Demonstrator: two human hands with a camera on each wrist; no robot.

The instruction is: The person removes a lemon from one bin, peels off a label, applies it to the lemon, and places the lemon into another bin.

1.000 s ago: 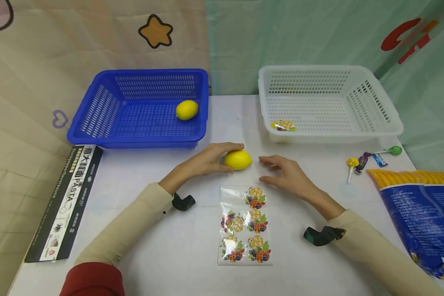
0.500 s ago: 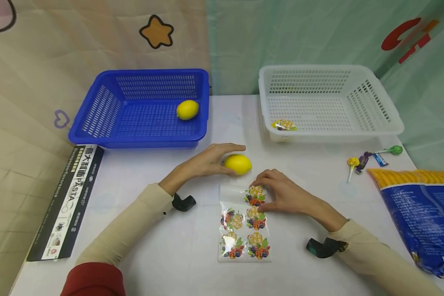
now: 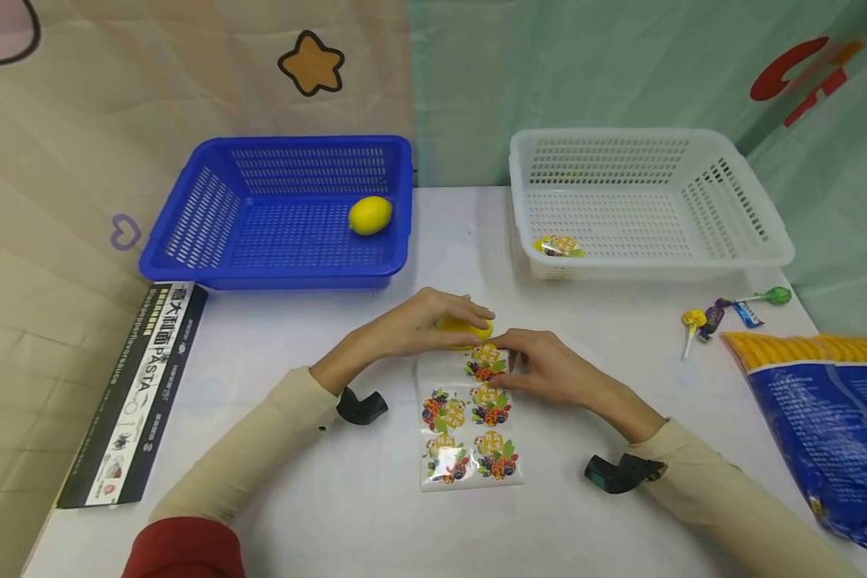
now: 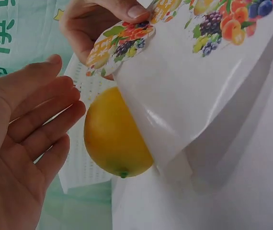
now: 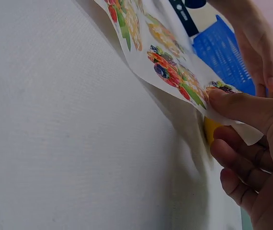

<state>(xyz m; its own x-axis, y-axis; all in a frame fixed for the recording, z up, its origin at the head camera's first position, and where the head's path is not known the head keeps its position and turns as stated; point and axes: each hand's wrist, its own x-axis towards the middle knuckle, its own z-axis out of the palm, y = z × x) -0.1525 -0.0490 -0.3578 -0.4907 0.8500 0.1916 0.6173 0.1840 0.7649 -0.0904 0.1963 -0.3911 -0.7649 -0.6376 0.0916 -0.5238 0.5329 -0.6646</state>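
In the head view a sheet of fruit-print stickers [image 3: 471,425] has its far end lifted off the white table. My right hand [image 3: 552,365] pinches this sheet by its far right corner between thumb and fingers. One sticker [image 4: 122,45] curls up at that edge in the left wrist view. A yellow lemon [image 4: 115,139] sits just behind the sheet, partly covered by it. My left hand [image 3: 419,325] hovers beside the lemon with fingers extended and holds nothing; in the left wrist view a gap shows between its fingertips [image 4: 76,110] and the lemon.
A blue basket [image 3: 274,282] at the back left has another lemon [image 3: 371,216] in it. The white basket [image 3: 657,263] at the back right contains a stickered yellow item [image 3: 558,246]. A pasta box [image 3: 133,393] lies left; lollipops [image 3: 692,319] and a blue bag [image 3: 827,425] lie right.
My right hand has moved left and down to the sticker sheet, gripped its corner and lifted its far end toward the lemon. The left hand has let go of the lemon.
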